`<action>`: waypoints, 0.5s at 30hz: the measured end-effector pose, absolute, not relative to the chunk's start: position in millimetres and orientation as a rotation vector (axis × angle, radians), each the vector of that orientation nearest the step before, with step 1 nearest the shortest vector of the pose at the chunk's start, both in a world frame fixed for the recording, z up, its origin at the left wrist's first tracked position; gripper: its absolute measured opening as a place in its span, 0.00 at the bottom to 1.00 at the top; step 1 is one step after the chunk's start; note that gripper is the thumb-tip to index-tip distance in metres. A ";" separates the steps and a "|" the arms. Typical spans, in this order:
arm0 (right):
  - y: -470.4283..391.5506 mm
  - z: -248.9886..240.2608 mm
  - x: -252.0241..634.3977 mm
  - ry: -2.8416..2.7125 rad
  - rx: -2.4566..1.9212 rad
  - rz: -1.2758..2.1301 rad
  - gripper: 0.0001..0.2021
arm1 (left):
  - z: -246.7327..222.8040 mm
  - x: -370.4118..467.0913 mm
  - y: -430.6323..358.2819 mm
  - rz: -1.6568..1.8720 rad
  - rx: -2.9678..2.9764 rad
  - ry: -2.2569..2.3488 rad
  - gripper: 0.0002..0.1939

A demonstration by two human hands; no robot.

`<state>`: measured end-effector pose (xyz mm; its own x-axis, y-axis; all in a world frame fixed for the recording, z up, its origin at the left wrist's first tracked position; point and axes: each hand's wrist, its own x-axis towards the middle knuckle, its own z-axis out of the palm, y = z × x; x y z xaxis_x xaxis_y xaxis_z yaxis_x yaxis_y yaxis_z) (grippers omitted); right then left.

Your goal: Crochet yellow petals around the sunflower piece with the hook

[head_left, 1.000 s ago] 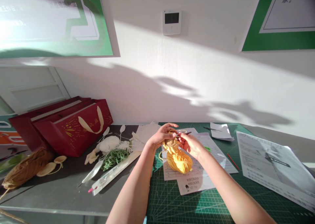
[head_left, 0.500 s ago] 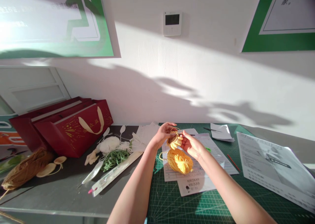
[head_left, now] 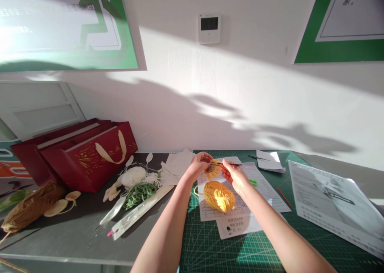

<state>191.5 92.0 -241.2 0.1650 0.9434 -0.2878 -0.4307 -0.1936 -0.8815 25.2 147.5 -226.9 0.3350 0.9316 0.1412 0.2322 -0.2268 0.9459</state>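
My left hand [head_left: 201, 163] is closed on a small crochet piece [head_left: 213, 169], yellow around a brownish middle, held up over the papers. In my right hand [head_left: 234, 174] a thin crochet hook [head_left: 237, 164] is pinched; its shaft points left, and its tip meets the piece near my left fingers. Just below both hands a yellow yarn ball [head_left: 219, 197] rests on the printed sheets [head_left: 246, 225]. A loose yellow strand loops at the ball's left side. Fingers partly hide the stitches.
A green cutting mat [head_left: 207, 249] lies under the sheets. To the right are a red stick [head_left: 284, 197] and a plastic-covered page [head_left: 333, 201]. At left stand red gift bags [head_left: 99, 157], green yarn [head_left: 139, 195], white crochet pieces [head_left: 133, 177] and brown yarn [head_left: 33, 207].
My right hand has shifted slightly right and the hook now extends further right. The crochet piece has turned a little, and my left fingers sit slightly lower. The yarn ball has stayed put.
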 end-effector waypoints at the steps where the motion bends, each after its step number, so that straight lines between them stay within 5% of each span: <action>1: 91.6 -241.6 191.8 -0.601 -1.198 1.386 0.17 | -226.9 25.4 147.6 0.933 1.697 1.068 0.15; 15: 99.0 -249.9 203.4 -0.595 -1.525 1.393 0.18 | -209.8 14.7 137.9 1.102 1.878 1.603 0.15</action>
